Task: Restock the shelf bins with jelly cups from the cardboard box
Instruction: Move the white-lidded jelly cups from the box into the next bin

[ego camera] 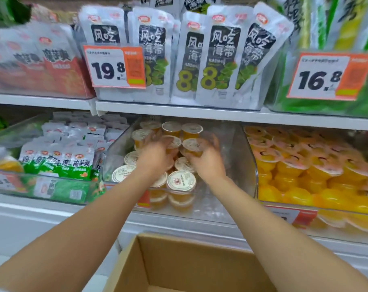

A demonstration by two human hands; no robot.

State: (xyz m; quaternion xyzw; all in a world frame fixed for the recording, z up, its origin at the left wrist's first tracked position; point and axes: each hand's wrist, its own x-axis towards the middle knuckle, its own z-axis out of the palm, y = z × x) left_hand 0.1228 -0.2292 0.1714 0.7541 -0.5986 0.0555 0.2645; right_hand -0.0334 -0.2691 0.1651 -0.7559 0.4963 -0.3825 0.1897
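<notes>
Both my hands reach into the clear middle bin (pixel 240 165) on the lower shelf. It holds several amber jelly cups (pixel 181 182) with white printed lids, stacked along its left and middle. My left hand (pixel 153 159) rests curled on a cup (pixel 171 143) in the pile. My right hand (pixel 207 161) grips another jelly cup (pixel 192 146) from below and the side. The open cardboard box (pixel 179 264) sits right beneath my forearms; its inside is mostly out of view.
A bin of yellow jelly cups (pixel 305 171) stands to the right, and a bin of green and white snack packs (pixel 59 161) to the left. The upper shelf (pixel 179 111) overhangs with seaweed pouches (pixel 219 53) and price tags (pixel 114 67).
</notes>
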